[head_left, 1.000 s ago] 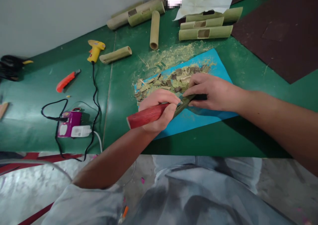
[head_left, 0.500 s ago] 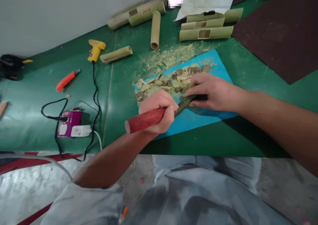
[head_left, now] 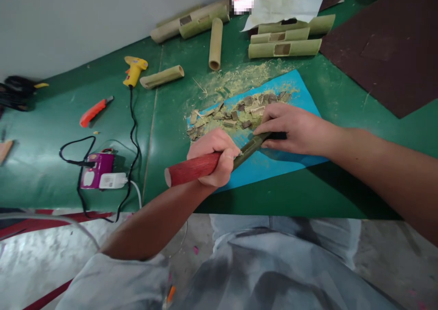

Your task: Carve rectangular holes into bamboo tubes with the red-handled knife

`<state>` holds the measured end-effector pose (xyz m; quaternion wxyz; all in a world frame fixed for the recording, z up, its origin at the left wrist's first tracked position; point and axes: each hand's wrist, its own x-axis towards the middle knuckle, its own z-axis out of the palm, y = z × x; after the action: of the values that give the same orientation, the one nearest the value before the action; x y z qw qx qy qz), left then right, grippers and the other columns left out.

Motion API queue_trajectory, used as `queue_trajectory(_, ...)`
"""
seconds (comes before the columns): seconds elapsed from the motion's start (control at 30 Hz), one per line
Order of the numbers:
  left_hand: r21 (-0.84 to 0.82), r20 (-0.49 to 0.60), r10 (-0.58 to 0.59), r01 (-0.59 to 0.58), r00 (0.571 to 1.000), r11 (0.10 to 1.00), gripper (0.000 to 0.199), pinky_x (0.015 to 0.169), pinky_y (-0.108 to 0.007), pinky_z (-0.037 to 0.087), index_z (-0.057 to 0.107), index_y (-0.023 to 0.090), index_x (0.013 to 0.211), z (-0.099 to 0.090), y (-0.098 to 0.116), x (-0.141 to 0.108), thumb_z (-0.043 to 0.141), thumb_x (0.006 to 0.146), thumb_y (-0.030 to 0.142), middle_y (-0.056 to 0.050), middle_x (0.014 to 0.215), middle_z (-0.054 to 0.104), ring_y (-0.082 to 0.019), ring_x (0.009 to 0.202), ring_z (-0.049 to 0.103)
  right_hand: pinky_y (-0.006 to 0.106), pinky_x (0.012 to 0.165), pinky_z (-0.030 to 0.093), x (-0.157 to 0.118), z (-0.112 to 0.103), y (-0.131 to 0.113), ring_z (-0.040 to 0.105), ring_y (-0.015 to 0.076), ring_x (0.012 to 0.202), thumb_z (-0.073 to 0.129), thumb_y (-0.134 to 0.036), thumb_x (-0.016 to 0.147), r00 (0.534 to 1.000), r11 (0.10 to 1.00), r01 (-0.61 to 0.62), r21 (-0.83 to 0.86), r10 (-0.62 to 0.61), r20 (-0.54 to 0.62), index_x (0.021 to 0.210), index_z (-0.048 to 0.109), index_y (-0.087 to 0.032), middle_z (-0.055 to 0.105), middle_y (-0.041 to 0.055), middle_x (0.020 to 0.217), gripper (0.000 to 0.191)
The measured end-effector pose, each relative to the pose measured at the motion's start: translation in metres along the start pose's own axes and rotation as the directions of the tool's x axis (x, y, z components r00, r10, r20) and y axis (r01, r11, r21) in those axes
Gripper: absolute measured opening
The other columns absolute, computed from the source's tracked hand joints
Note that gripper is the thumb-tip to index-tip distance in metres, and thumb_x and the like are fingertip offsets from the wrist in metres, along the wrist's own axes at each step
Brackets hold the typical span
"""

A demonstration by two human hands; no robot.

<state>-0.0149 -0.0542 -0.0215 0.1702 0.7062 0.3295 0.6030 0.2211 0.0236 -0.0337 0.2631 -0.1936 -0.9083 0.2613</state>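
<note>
My left hand (head_left: 215, 146) is wrapped round a tool with a thick red wooden handle (head_left: 191, 169); its working end is hidden by my fingers. A narrow dark green bamboo piece (head_left: 251, 150), with a cut slot along its top, slants between my hands. The far end of this bamboo is gripped by my right hand (head_left: 294, 126), between thumb and fingers. My left fist touches or sits right at the near end of the bamboo. Under both hands lies a blue sheet (head_left: 236, 180), covered at the back with brown bamboo chips (head_left: 234, 115) and pale shavings.
Cut bamboo tubes (head_left: 284, 49) lie at the back of the green table (head_left: 178, 118). To the left are a yellow glue gun (head_left: 135, 70), an orange utility knife (head_left: 94, 112) and a purple box (head_left: 102, 168) with cables. A dark brown sheet (head_left: 386, 49) covers the right.
My left hand has slid a little left and back along the bamboo with the red-handled tool, baring more of the slot. My right hand stays put on the bamboo.
</note>
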Motion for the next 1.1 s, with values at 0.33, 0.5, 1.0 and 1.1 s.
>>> queue_trajectory(0.33, -0.036, -0.085, 0.011, -0.014, 0.996, 0.999, 0.034, 0.053, -0.027, 0.054, 0.065, 0.023, 0.069, 0.000, -0.008, -0.003, 0.066, 0.101, 0.035, 0.002, 0.063, 0.071, -0.013, 0.054, 0.066, 0.042, 0.088, 0.051, 0.000, 0.000, 0.001, 0.062, 0.0266, 0.101, 0.069, -0.036, 0.101, 1.000, 1.000, -0.001, -0.004, 0.001, 0.010, 0.110, 0.082, -0.024, 0.066, 0.0093, 0.104, 0.020)
queue_trajectory(0.5, -0.082, 0.004, -0.033, 0.033, 0.999, 0.996, 0.032, 0.054, -0.026, 0.056, 0.067, 0.022, 0.072, -0.003, -0.008, -0.004, 0.065, 0.102, 0.034, 0.001, 0.067, 0.073, -0.013, 0.057, 0.069, 0.043, 0.088, 0.051, 0.000, 0.000, 0.001, 0.062, 0.0266, 0.101, 0.068, -0.036, 0.102, 1.000, 1.000, 0.006, -0.009, -0.006, 0.013, 0.108, 0.082, -0.024, 0.066, 0.0088, 0.104, 0.019)
queue_trajectory(1.0, -0.050, -0.038, 0.048, -0.050, 0.998, 0.997, 0.035, 0.052, -0.026, 0.053, 0.064, 0.023, 0.071, -0.001, -0.012, -0.003, 0.065, 0.103, 0.036, 0.003, 0.065, 0.070, -0.012, 0.055, 0.065, 0.043, 0.088, 0.050, 0.001, 0.000, -0.001, 0.062, 0.0280, 0.103, 0.070, -0.036, 0.100, 1.000, 1.000, -0.018, 0.015, 0.018, 0.022, 0.110, 0.083, -0.022, 0.066, 0.0103, 0.106, 0.021)
queue_trajectory(1.1, -0.060, -0.012, 0.016, -0.017, 1.000, 0.998, 0.036, 0.055, -0.026, 0.055, 0.064, 0.022, 0.070, -0.002, -0.011, -0.004, 0.067, 0.104, 0.036, 0.002, 0.068, 0.072, -0.012, 0.057, 0.067, 0.042, 0.088, 0.050, 0.001, -0.001, -0.001, 0.062, 0.0269, 0.103, 0.070, -0.035, 0.100, 0.999, 1.000, -0.027, 0.010, 0.027, 0.021, 0.109, 0.083, -0.023, 0.066, 0.0092, 0.105, 0.020)
